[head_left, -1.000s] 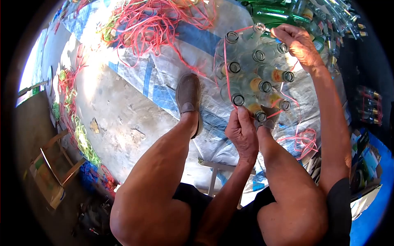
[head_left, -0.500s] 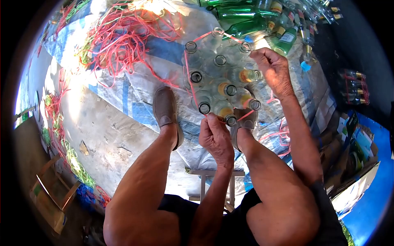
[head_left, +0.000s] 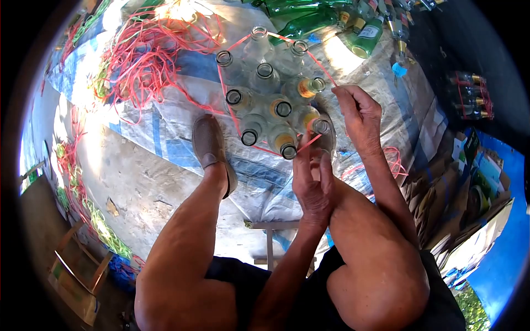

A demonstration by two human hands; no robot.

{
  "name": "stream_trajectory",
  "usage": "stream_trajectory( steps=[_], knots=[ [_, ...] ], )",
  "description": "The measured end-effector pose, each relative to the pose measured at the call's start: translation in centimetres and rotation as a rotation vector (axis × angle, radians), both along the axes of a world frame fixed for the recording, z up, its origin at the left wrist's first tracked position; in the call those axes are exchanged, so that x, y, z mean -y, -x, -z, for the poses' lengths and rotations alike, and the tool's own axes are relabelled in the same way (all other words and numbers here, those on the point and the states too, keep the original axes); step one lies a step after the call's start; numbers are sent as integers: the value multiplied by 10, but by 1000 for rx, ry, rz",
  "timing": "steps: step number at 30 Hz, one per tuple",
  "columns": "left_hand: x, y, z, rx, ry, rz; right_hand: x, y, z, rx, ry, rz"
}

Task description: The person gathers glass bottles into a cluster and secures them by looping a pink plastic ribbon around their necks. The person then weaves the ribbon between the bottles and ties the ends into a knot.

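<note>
Several clear glass bottles (head_left: 265,80) stand upright in a tight cluster on the sheet between my feet, mouths up. A pink plastic string (head_left: 321,65) loops around their necks. At the right of the cluster, my right hand (head_left: 361,118) pinches the string between thumb and fingers and draws it out from the necks. My left hand (head_left: 314,190) is at the near right side of the bottles, fingers stretched up and apart, its fingertips beside the string and the nearest bottle necks. Its far fingers are partly hidden.
A tangled heap of pink string (head_left: 141,69) lies at the upper left. Green bottles (head_left: 303,27) lie at the back. Bundled bottles (head_left: 471,95) and stacked cardboard (head_left: 441,204) are on the right. A wooden stool (head_left: 269,226) stands in front of me.
My left hand has moved right along the loop and its fingers have parted. My right hand still pinches the string, now farther out from the bottles. The view has shifted slightly.
</note>
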State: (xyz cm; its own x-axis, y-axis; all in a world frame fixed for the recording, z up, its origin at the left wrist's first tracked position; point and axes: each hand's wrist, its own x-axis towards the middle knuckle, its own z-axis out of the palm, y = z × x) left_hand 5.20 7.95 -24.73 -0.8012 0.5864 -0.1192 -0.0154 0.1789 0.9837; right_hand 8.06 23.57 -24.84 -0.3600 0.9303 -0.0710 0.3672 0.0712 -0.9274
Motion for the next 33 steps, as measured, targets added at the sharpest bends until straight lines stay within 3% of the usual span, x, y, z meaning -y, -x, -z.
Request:
stream_trajectory(
  steps=[4, 11, 17, 24, 33],
  knots=[
    [-10, -1, 12, -154, 73, 46, 9, -9, -1, 6, -50, 2],
    [-33, 10, 22, -196, 15, 37, 23, -19, -1, 37, -224, -88],
    [-36, 12, 29, -287, 36, 24, 27, -19, -1, 58, -223, -152],
    [-40, 10, 31, -215, -61, 6, 31, -22, 1, 22, -270, -246],
    [-37, 16, 29, -370, -37, 31, 35, -24, -2, 28, -374, -304]
  ],
)
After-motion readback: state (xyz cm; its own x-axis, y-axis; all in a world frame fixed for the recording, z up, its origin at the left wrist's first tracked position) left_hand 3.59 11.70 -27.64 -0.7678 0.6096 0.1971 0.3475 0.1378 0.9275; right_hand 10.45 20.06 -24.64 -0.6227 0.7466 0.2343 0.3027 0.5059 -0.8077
